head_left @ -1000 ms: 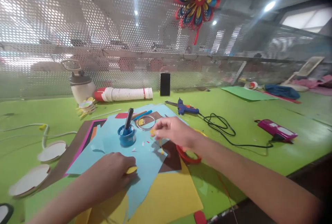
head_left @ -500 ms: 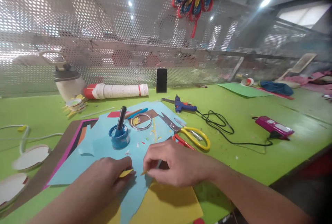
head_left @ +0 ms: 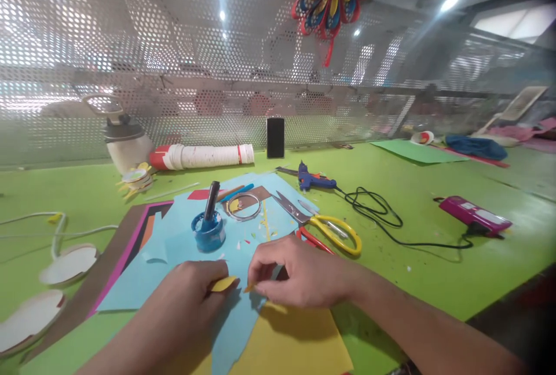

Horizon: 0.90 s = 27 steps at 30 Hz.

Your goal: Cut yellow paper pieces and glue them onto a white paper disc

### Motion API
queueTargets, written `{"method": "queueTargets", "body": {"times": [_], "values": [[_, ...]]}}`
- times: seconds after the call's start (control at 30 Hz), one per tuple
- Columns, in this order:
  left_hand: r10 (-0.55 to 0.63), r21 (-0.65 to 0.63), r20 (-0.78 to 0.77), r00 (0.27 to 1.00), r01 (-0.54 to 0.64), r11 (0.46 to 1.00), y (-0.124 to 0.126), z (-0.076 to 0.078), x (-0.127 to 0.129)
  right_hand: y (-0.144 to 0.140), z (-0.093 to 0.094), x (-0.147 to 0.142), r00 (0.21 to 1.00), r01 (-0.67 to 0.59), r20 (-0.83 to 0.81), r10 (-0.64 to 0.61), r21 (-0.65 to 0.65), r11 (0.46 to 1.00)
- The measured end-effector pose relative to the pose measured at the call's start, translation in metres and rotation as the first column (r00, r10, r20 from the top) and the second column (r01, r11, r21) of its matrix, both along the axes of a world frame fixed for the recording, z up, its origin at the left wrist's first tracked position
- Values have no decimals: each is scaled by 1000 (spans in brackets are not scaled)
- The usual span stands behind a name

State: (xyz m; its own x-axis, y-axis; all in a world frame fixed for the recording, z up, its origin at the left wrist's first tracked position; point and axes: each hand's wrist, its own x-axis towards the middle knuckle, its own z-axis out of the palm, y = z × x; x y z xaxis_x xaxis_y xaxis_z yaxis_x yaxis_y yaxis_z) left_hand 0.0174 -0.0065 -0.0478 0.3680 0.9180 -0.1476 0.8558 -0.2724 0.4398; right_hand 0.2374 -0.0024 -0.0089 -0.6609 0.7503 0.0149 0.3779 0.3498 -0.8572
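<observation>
My left hand is closed on a small yellow paper piece, which pokes out past the thumb and fingers. Just to its right, my right hand pinches the tip of another small bit of yellow paper. Both hands hover over light blue paper and a yellow sheet. Beyond them stands a blue pot with a dark-handled tool upright in it. Yellow-handled scissors lie open beyond my right hand, beside a red handle.
A blue glue gun has a black cord running to a magenta power strip. At the back are a phone, a white ridged tube and a bottle. White paper discs lie at left.
Both hands keep nearly the same pose. More of the yellow piece shows in my left hand. The whole view has shifted slightly, so things appear further right.
</observation>
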Motion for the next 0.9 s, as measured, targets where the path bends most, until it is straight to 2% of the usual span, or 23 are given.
{"method": "queueTargets", "body": {"times": [0.17,0.27,0.43,0.5,0.57,0.7,0.83,0.9], "values": [[57,-51,277,959,-44,998,0,7,1,4,-6,-5,991,66,-98,-90,-225,972],[102,-80,362,926,-78,994,-4,13,3,6,-9,-9,974,112,-146,-171,-347,931],[117,-91,457,882,-84,992,-4,19,2,10,-13,-13,919,162,-266,-291,-416,895],[131,-140,506,853,-69,988,-1,20,1,12,-15,-13,895,172,-307,-324,-433,885],[189,-246,582,791,-50,968,1,20,-1,13,-18,-13,873,170,-343,-347,-453,875],[348,-451,715,606,19,892,3,18,-3,15,-22,-11,831,153,-403,-384,-498,854],[451,-544,773,447,100,833,2,19,-3,17,-23,-10,790,130,-453,-413,-535,835],[491,-578,774,399,130,806,0,20,-1,19,-23,-9,770,127,-474,-427,-543,830]]}}
